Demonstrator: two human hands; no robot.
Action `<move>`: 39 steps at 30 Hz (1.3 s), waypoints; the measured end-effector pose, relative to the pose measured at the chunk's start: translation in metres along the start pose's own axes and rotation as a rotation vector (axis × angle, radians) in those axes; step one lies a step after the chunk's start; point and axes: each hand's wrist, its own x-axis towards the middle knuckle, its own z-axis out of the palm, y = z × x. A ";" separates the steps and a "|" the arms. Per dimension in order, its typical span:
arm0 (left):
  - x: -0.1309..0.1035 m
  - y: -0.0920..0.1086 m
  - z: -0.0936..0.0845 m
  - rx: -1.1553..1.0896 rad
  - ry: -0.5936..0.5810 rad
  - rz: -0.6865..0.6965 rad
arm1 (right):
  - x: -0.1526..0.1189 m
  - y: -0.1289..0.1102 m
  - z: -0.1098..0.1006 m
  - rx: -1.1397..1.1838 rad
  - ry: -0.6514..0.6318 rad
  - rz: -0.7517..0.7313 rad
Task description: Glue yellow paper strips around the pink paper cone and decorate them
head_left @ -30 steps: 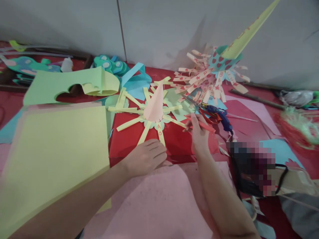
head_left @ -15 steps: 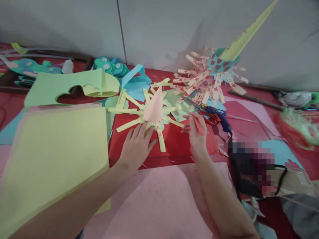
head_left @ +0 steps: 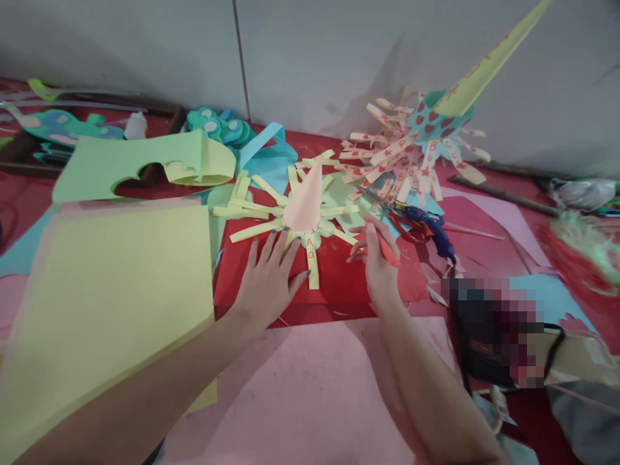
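A pale pink paper cone (head_left: pixel 304 203) stands upright amid yellow paper strips (head_left: pixel 254 231) that fan out from its base. The strip pointing toward me bears a red "A a" (head_left: pixel 310 248). Fingers spread, my left hand (head_left: pixel 268 274) lies flat beside that strip, its fingertips close to the cone's base. My right hand (head_left: pixel 380 265) grips a red marker (head_left: pixel 386 248) to the right of the strips. Under the craft is a red board (head_left: pixel 339 284).
Scissors (head_left: pixel 411 226) and a blue glue gun (head_left: pixel 438 236) lie at right. Behind them stands a finished-looking paper craft with a tall yellow cone (head_left: pixel 489 71). Yellow sheets (head_left: pixel 121 303) are stacked at left, below a cut green sheet (head_left: pixel 101 165). Pink paper (head_left: pixel 290 400) covers the front.
My left fingers have spread apart and drawn slightly back from the cone's base. The right hand still grips the marker, its fingers shifted a little. The view has moved slightly.
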 end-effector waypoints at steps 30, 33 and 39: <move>0.012 -0.005 -0.006 -0.369 -0.133 0.139 | -0.028 0.003 0.025 0.022 -0.193 0.099; 0.012 -0.004 -0.005 -0.395 -0.140 0.118 | -0.028 0.002 0.024 -0.007 -0.219 0.101; 0.010 -0.003 -0.004 -0.462 -0.104 0.060 | -0.028 0.002 0.024 -0.039 -0.178 0.102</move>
